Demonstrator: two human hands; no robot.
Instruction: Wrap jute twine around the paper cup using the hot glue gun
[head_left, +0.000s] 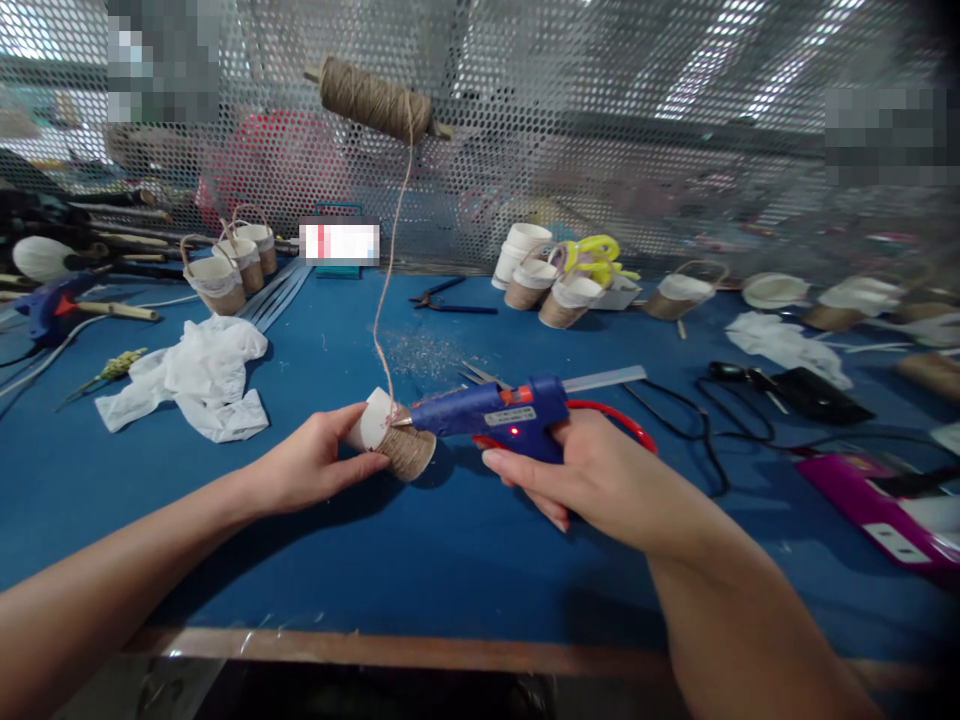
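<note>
Gluing, lower centre of frame: left hand [319, 455] steadies cup [370, 426], right hand [600, 470] grips glue gun [510, 412]. Best: thin bead beside wound twine [411, 455], skin clear of nozzle [403, 421].

Both hands' fingers [504, 462] curled.

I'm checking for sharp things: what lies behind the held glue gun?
Thin metal blades poke out beyond the glue gun, and a red loop. Whatever lies between them is covered, so I cannot tell if they join.
</note>
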